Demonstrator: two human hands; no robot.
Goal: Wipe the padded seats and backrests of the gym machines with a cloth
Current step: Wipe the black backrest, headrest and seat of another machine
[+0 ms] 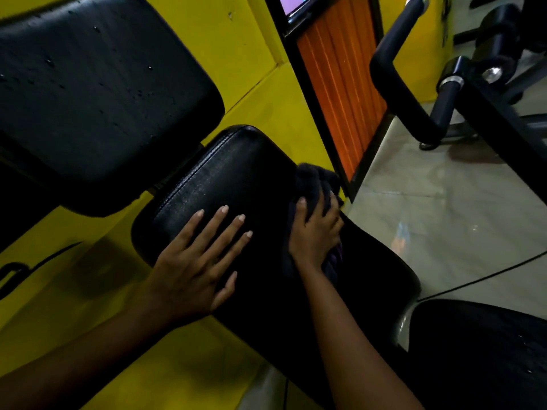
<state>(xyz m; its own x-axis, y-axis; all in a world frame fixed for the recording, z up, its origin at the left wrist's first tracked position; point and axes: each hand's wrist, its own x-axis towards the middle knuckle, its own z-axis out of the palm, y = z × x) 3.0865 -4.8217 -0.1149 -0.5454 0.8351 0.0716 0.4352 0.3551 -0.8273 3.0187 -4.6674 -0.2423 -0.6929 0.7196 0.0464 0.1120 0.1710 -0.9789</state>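
Two bare forearms (364,344) reach up from the lower edge toward the padded seat (236,179), a long black cushion of grained leatherette with rounded corners and a stitched seam along its left side. Up and to the left of the seat, almost touching its top corner, lies the backrest pad (103,84), the biggest thing in view, black and smooth but pitted with small pale specks. A yellow wall (266,69) with a matt painted surface shows behind and to the left of the seat. Right of the seat spreads a pale glossy tiled floor (444,217). Just below and right of the seat is a third pad (473,356), black and rounded. An orange panel (340,84) of narrow vertical slats in a black frame rises beyond the seat's far right corner, and further right stands a bent black bar (396,84). The left hand (192,261) lies flat on the seat's near left part, its fingers (220,220) straight and spread apart. The right hand (315,235) sits at the seat's right edge, fingers curled into and gripping a crumpled dark cloth (313,179) that lies against the seat.
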